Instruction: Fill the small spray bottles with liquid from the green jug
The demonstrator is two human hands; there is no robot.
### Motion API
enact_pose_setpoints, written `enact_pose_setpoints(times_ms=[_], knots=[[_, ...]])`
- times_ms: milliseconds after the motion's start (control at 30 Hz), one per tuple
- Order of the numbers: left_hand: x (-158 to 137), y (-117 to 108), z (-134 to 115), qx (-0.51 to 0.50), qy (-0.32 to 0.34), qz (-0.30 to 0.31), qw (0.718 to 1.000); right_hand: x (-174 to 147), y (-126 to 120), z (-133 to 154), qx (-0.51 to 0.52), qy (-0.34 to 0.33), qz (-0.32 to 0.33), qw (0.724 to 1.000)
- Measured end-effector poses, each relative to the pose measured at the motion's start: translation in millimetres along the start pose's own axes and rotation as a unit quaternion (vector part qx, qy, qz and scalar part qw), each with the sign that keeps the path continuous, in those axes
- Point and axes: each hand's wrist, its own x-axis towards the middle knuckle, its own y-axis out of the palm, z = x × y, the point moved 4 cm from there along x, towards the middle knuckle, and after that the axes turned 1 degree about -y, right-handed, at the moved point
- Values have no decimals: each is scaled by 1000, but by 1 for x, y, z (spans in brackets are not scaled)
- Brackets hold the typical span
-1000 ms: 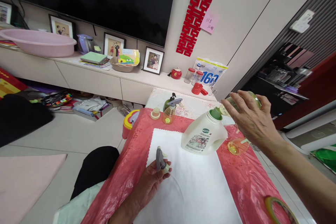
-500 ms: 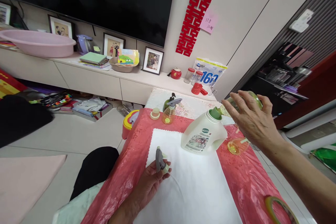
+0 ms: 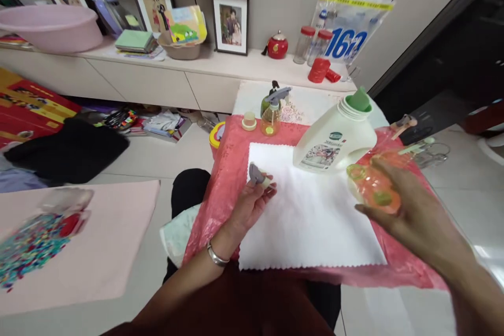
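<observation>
My left hand (image 3: 258,200) is closed around a grey spray trigger head (image 3: 258,174), held above the left part of a white scallop-edged cloth (image 3: 307,220). At the cloth's right edge, my right hand (image 3: 409,210) grips a clear yellowish bottle (image 3: 364,185), its neck tilted to the left. Motion blurs that hand. Between the hands and farther back, a white detergent jug (image 3: 333,136) stands upright, a green spout (image 3: 358,98) in its mouth. An amber spray bottle (image 3: 271,118) with a grey trigger stands behind the cloth, beside a pale cap (image 3: 249,121).
A red plastic cover (image 3: 232,168) lies over the table. Glass pieces and scissors (image 3: 433,152) are at its right edge. Behind stands a cabinet (image 3: 212,81) with framed photos, red-lidded jars (image 3: 305,44) and a pink basin (image 3: 51,29). Colourful beads (image 3: 33,241) lie on a pink mat at left.
My right hand has brought the bottle down from the jug's mouth to the cloth's right side. The left hand still holds the trigger head. The view has tilted downward.
</observation>
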Motion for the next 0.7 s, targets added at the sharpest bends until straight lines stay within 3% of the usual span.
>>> enact_pose_setpoints(times_ms=[133,267,500,700], knots=[[-6,12,-21,-25,46,-22,998,-58,61,16,-1,15,13,1000],[-12,18,-33,-29,71,-26,997,-84,93,32,12,61,35,997],[-19,27,-31,23,88,-19,996,-85,105,54,36,87,51,994],[-27,33,-19,63,59,-6,996,-78,106,70,81,75,46,993]])
